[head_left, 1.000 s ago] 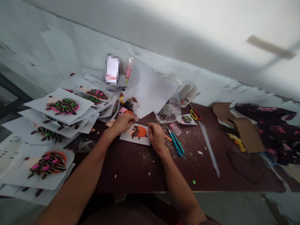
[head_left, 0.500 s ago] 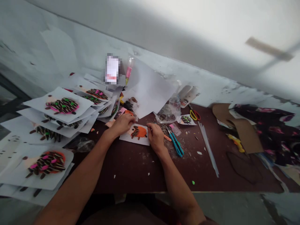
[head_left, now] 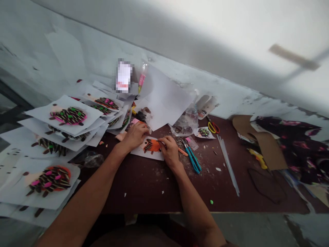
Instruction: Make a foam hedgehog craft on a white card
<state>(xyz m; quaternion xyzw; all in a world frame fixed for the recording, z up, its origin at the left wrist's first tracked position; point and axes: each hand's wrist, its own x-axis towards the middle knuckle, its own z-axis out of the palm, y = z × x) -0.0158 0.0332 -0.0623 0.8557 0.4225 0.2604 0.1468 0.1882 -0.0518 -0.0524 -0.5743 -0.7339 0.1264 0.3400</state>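
Pale, scuffed wall is rising behind a dark maroon tabletop, where paper scraps are lying about. On the L, piled white cards are showing spiny animal figures, those on top w/ green or pink dots.

Front & centre, a white work card is lying flat between two bare hands, bearing an orange animal figure. L hand is resting at the card's upper L edge, fingers curving down; can't tell if they're gripping anything. R hand is reaching over the figure's rear, thumb & fingertips bunching close together on the orange; any piece between them is too small to tell.

Progress, judging by looks: approx. half done. Dark striped pieces are covering the head end, and dark feet are showing below. Orange toward the rear is showing bare, w/ no dots visible. Since the piled cards are carrying fuller spines plus dots, both are probably lacking here.

Just R of the R hand, blue-handled cutters are lying near an orange strip. Farther R, translucent sticks and a yellow glue gun are lying apart.
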